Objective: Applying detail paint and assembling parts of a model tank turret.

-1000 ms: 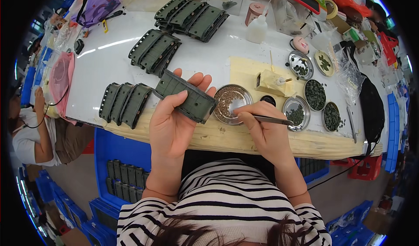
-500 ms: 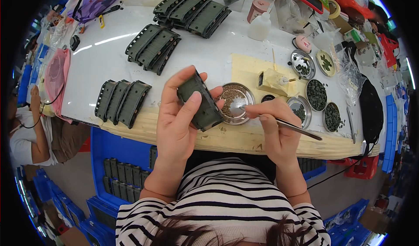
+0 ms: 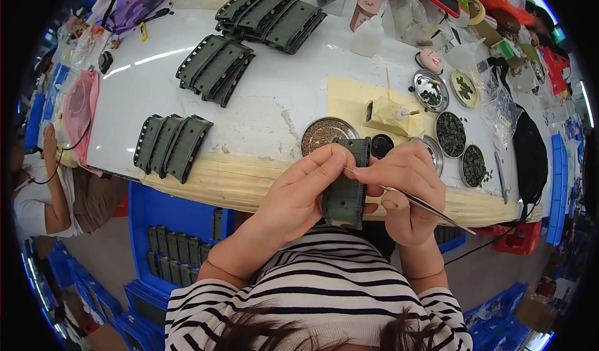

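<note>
My left hand (image 3: 296, 192) grips a dark green, ribbed, slightly curved plastic part (image 3: 345, 202) upright above the table's front edge. Between the fingers of my right hand (image 3: 412, 192) is a pair of metal tweezers (image 3: 442, 217), its tips at the upper part of the green piece, close to my left thumb. Whether the tips pinch anything is too small to tell. Just beyond my hands sits a round metal dish (image 3: 317, 140) of small brown pieces, partly covered by the green part. A small black round container (image 3: 382, 146) is beside it.
Similar green parts lie in stacks at the far middle (image 3: 268, 17), left of centre (image 3: 215, 70) and near left (image 3: 171, 148). Dishes of dark green bits (image 3: 450, 134) stand right, near a white squeeze bottle (image 3: 369, 37). A blue crate (image 3: 178, 207) sits below; another person's arm (image 3: 53, 189) shows left.
My left hand has brought the green part right and nearer to me, turning it more upright. The tweezers have left the brown-piece dish and meet the part.
</note>
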### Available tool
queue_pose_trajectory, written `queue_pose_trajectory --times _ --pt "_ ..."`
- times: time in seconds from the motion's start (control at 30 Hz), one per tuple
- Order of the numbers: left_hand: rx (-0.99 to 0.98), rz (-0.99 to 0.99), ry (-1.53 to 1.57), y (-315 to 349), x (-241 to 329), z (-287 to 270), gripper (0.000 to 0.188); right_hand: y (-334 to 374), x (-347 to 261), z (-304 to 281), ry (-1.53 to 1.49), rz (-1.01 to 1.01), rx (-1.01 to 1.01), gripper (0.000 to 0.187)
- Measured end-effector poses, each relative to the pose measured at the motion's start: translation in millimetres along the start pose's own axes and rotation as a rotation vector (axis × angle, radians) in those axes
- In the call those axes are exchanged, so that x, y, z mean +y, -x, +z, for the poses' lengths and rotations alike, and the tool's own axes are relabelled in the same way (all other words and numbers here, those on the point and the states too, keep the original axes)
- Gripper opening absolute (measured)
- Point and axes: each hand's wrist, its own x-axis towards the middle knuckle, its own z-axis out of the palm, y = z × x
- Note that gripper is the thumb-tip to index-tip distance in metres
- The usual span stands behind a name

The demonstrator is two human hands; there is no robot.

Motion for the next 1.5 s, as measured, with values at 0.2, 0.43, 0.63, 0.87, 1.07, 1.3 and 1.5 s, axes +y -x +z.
queue_pose_trajectory --times 0.2,0.43,0.63,0.87,1.07,1.3,1.5 --pt "-0.06 0.028 0.04 -3 -5 -5 0.027 1 4 -1 -0.208 0.08 0.029 0.018" --pt "-0.054 0.029 0.008 -5 -7 -2 0.029 1 6 -3 -0.255 0.096 0.028 0.017" --pt "-0.018 0.031 -0.048 -4 -6 -1 0.029 0 4 -5 -0.248 0.109 0.015 0.016" --pt "0.063 0.041 -0.121 -4 -7 0 0.029 0 -2 -3 -0.091 0.032 -0.018 0.017" --pt "-0.021 0.018 0.012 -3 -9 -2 0.023 7 0 -1 -0.209 0.133 0.097 0.015" --pt "0.145 0.215 -0.11 -1 1 13 0.077 20 20 -17 -0.068 0.429 0.262 0.019" --pt "0.176 0.207 0.099 -3 3 4 0.065 28 38 -19 0.216 0.362 0.104 0.024"
